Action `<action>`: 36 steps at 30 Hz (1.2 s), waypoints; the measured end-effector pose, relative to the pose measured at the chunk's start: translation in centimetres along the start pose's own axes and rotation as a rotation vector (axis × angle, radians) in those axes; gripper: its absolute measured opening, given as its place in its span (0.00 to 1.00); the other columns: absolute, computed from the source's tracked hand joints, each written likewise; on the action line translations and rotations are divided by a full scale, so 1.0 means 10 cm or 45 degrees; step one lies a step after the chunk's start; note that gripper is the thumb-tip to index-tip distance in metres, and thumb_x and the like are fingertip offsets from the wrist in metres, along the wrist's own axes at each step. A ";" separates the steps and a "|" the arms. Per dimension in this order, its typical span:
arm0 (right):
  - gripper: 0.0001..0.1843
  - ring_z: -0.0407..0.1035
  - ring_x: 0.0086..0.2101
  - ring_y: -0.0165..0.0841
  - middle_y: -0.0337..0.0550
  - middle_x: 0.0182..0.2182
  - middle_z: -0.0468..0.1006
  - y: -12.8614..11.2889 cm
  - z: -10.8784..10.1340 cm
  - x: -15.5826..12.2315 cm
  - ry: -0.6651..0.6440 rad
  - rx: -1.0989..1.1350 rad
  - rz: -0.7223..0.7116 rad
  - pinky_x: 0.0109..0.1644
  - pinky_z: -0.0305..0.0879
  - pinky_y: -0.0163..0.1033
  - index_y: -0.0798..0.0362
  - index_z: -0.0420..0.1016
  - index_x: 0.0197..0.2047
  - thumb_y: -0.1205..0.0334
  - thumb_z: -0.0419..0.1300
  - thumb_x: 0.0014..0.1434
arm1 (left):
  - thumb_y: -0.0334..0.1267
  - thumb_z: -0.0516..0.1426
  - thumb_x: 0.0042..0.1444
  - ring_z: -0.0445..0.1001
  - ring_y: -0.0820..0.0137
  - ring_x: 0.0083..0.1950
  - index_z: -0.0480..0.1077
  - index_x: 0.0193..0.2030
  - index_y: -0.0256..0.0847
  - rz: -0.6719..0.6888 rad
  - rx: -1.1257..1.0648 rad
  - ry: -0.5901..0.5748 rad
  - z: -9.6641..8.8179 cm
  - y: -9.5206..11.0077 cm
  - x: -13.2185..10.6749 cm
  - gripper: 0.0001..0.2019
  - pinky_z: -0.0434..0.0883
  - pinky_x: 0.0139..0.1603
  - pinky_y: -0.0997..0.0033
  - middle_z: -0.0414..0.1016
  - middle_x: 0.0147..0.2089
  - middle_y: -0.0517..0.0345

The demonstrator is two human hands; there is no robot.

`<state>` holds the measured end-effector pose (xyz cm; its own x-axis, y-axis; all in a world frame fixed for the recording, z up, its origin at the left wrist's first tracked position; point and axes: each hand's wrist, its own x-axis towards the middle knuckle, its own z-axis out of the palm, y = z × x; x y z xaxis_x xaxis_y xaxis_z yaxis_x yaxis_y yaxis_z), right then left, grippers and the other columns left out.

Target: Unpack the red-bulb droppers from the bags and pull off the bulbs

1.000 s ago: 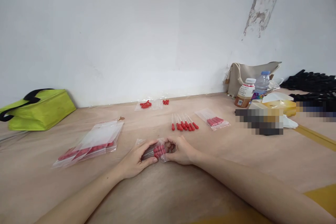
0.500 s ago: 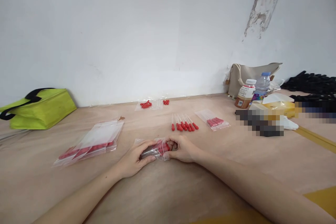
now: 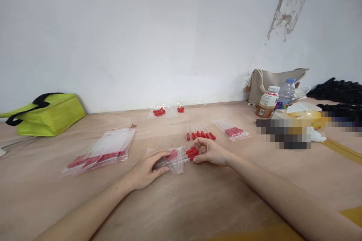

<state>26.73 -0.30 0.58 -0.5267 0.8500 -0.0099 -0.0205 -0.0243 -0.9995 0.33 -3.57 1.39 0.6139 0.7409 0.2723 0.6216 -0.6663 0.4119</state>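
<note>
My left hand (image 3: pixel 148 170) is closed over a clear zip bag (image 3: pixel 178 166) lying on the table, its thumb and fingers gripping the sides. Some red bulbs show through the plastic. At the bag's mouth, my right hand (image 3: pixel 210 152) pinches several glass droppers (image 3: pixel 192 153) by their red rubber bulbs. Their clear tubes reach into the bag opening; how far in is hard to see. Just behind my right hand lies a row of loose droppers (image 3: pixel 199 134), bulbs toward me. Farther right sits a filled bag of droppers (image 3: pixel 234 131).
Stacked filled bags (image 3: pixel 104 147) lie at the left. Loose red bulbs (image 3: pixel 159 112) and clear tubes (image 3: pixel 171 112) rest near the wall. A lime-green bag (image 3: pixel 51 116) stands far left. Bottles (image 3: pixel 268 101), a beige bag (image 3: pixel 258 83) and a yellow packet (image 3: pixel 308 115) crowd the right side.
My right hand has moved right, away from my left hand. The red bulbs it pinches are now outside the bag's mouth, with clear tubes showing behind them. My left hand stays on the bag.
</note>
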 end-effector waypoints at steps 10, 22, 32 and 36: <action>0.19 0.69 0.23 0.24 0.36 0.25 0.73 -0.03 0.07 0.00 0.149 0.129 0.097 0.24 0.67 0.30 0.55 0.64 0.32 0.57 0.67 0.42 | 0.44 0.52 0.57 0.63 0.65 0.57 0.59 0.57 0.46 -0.022 -0.009 -0.030 -0.01 0.01 0.00 0.20 0.62 0.55 0.59 0.63 0.57 0.52; 0.16 0.72 0.32 0.31 0.46 0.32 0.78 -0.48 -0.31 -0.11 0.075 -0.242 0.040 0.33 0.68 0.33 0.58 0.74 0.34 0.57 0.66 0.42 | 0.45 0.51 0.57 0.63 0.64 0.56 0.59 0.57 0.47 -0.057 -0.092 -0.045 -0.04 0.07 -0.01 0.21 0.61 0.55 0.61 0.63 0.58 0.54; 0.11 0.68 0.37 0.32 0.46 0.36 0.73 -0.43 -0.25 0.34 0.642 -1.325 -0.862 0.42 0.64 0.37 0.54 0.72 0.42 0.64 0.52 0.58 | 0.49 0.57 0.48 0.69 0.64 0.46 0.73 0.38 0.39 -0.568 -0.733 0.084 -0.21 -0.10 0.48 0.17 0.63 0.50 0.66 0.74 0.42 0.55; 0.13 0.65 0.36 0.33 0.49 0.37 0.71 -0.24 0.02 0.57 0.353 -2.074 -0.747 0.39 0.61 0.35 0.56 0.70 0.44 0.72 0.49 0.59 | 0.45 0.61 0.43 0.71 0.72 0.32 0.72 0.28 0.34 -0.726 -0.921 0.127 -0.03 -0.20 0.92 0.14 0.68 0.40 0.69 0.72 0.30 0.57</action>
<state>23.66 4.51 2.92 -0.6112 0.6130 0.5007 0.7507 0.6494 0.1212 4.61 4.60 3.35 0.2430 0.9668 -0.0792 0.3411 -0.0088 0.9400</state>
